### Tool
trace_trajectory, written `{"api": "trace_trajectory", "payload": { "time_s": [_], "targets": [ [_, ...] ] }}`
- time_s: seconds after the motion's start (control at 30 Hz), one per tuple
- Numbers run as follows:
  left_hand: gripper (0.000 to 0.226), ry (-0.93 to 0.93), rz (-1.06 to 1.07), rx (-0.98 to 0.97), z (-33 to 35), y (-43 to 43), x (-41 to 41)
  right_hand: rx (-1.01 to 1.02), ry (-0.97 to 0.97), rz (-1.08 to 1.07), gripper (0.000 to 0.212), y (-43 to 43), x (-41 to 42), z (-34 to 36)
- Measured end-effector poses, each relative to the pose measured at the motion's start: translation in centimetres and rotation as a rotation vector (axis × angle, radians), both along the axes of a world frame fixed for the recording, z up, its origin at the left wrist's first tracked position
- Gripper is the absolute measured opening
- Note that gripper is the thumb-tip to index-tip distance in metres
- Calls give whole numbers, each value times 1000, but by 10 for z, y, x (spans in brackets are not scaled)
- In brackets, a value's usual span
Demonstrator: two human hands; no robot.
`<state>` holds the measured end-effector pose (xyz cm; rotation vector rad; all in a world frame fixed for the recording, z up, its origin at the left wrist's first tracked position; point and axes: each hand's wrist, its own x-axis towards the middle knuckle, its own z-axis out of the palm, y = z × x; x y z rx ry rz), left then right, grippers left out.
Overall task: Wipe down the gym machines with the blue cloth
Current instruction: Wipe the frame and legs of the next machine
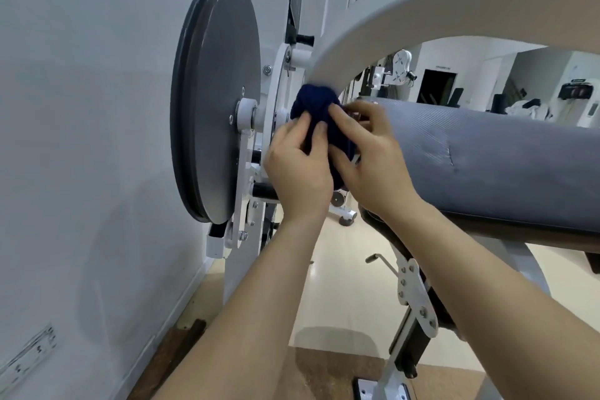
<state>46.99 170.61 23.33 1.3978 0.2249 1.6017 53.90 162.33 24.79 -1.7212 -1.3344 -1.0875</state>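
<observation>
Both hands, left hand [297,169] and right hand [367,156], grip the bunched blue cloth [319,110], fingers curled around it, wiping the white arm [406,6] near its pivot; next likely the grey pad [487,153] to the right.

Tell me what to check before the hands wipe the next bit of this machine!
1. Cloth held firmly: ok. The left hand and right hand both grip the cloth.
2. Cloth bunched, nothing dangling: ok. It is one tight wad.
3. Cloth touching metal: cannot tell. It sits at the foot of the arm, but that spot is blurred.
4. Fingers away from the pivot gaps: cannot tell. The right fingertips are blurred.
5. Disc clean: cannot tell. No dirt shows from here.
</observation>
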Motion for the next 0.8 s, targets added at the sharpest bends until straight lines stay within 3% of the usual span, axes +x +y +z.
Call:
{"api": "trace_trajectory", "payload": {
  "time_s": [0.13,0.3,0.4,0.53,0.67,0.8],
  "targets": [
    [31,72,236,249,-4,7,0,88,-181,-79,42,14,-4,3],
    [34,-42,259,338,5,8,2,184,-565,-143,31,10,3,33],
    [32,-70,230,352,12,9,2,239,-754,-181,38,-3,3,49],
    [37,18,240,412,-4,8,6,239,-845,-264,30,9,12,44],
    [36,70,239,314,-16,10,12,75,-931,-270,28,18,16,43],
    [36,1,229,349,-3,-3,8,104,-962,-321,29,-2,3,58]
  ]
}}
